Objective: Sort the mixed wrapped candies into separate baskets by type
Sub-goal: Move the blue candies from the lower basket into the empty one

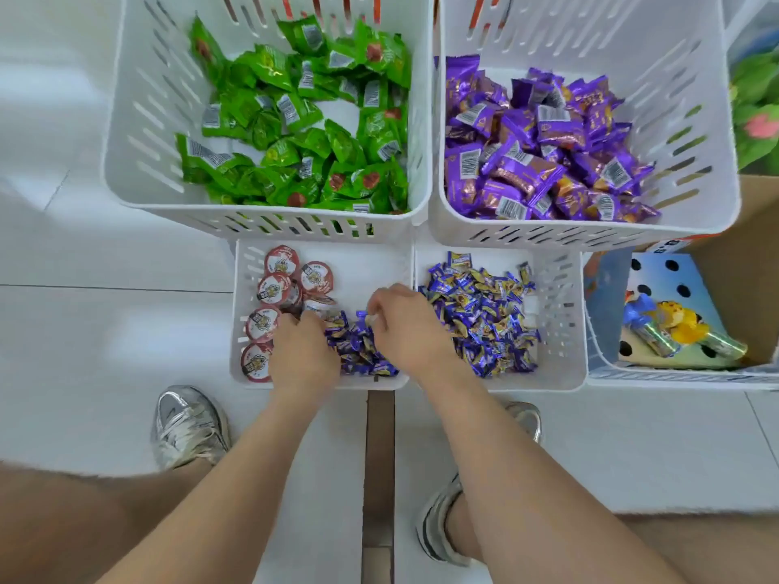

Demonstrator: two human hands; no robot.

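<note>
A small white basket (362,263) in front of me holds several round red-lidded cups (281,260) on its left and a heap of small blue-and-gold candies (358,351) on its right. Both hands are inside it. My left hand (301,351) lies palm down between the cups and the blue heap, fingers curled. My right hand (404,326) pinches a small blue candy at its fingertips above the heap. The neighbouring small basket (560,288) holds many of the same blue-and-gold candies (480,318).
Two large white baskets stand behind: the left basket (130,162) with green packets (303,128), the right basket (695,162) with purple packets (539,145). At the right sits a basket (674,375) with a toy package, beside a cardboard box (750,267). My shoes (185,423) rest on the white floor.
</note>
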